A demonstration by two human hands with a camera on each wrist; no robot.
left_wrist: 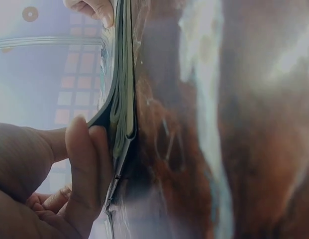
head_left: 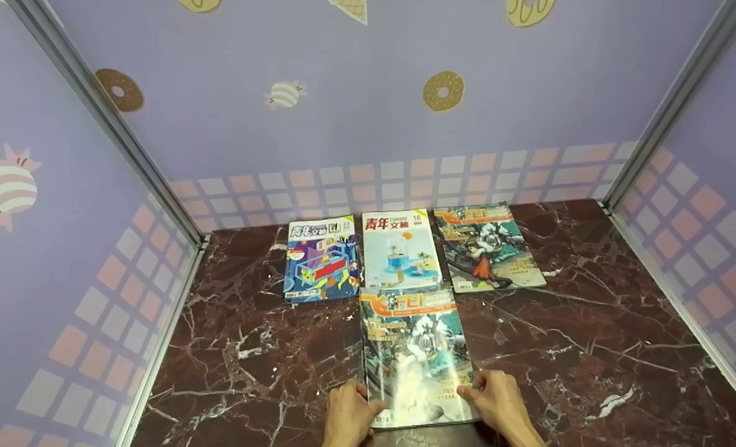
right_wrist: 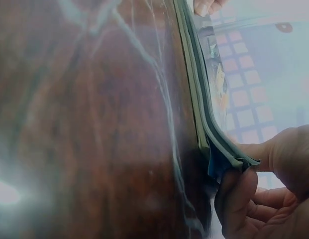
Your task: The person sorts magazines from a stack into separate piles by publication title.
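Your left hand (head_left: 350, 412) and right hand (head_left: 498, 400) pinch the bottom-centre magazine (head_left: 411, 347) by its side edges; tabletop (head_left: 572, 347) spreads either side.

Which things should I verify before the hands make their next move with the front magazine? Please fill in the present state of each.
1. Left hand grips the front magazine at its left edge: ok.
2. Right hand grips the right edge: ok.
3. Cover faces up: ok.
4. Held edges lie flat: not ok, the wrist views show them bent up.
5. Only one magazine in the grip: cannot tell, many layers show at the sides.
6. Far edge free of the middle back magazine: cannot tell, they meet or overlap.
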